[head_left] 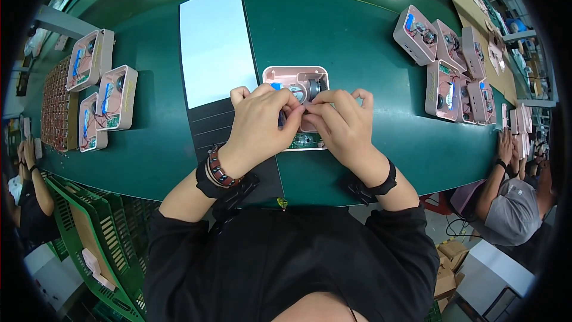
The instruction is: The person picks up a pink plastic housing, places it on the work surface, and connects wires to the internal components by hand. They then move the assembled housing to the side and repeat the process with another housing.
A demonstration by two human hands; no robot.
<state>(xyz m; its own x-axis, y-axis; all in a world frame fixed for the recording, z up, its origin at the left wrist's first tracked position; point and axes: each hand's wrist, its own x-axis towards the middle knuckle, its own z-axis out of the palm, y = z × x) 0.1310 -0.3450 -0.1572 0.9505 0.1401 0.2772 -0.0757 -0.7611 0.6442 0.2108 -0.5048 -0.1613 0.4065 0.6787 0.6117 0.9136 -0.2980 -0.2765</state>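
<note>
A pink plastic speaker housing [325, 76] lies open in front of me on the green table, its inside facing up. It holds a round black speaker driver [313, 88], a patch of blue at its upper left and a green circuit board [305, 141] along the near edge. Over the middle of the housing, my left hand [262, 116] and my right hand [342, 120] meet with fingertips pinched together. Whatever sits between the fingertips is too small and covered to make out. My hands hide much of the housing's inside.
Left of the housing lies a black folder with a white sheet [217, 45]. Several open pink housings [119, 92] stand at the left, beside a tray of small parts [58, 104]; more housings [442, 92] stand at the right. A green crate [107, 226] is at lower left. Co-workers sit at both sides.
</note>
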